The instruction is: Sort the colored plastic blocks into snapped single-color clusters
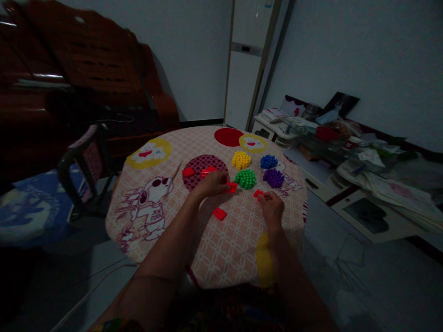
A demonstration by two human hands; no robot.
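My left hand [215, 183] is closed on a flat red plastic piece [231, 187] above the middle of the table, just left of the green beaded cluster [245, 179]. My right hand [272, 205] pinches a small knobbly red piece [258, 194] to the right of it. Another flat red piece [219, 213] lies on the cloth nearer to me. Farther left are a red piece [188, 172] and more red pieces [208, 171], partly hidden behind my left hand. Beyond the hands sit yellow [241, 160], blue [269, 161] and purple [273, 178] clusters.
A patterned tablecloth [221, 249] covers the round table. At the left stand a chair [83, 170] and a carved wooden sofa [90, 64]. A low cabinet [360, 207] piled with papers and bags runs along the right wall. A tall white unit [244, 69] stands at the back.
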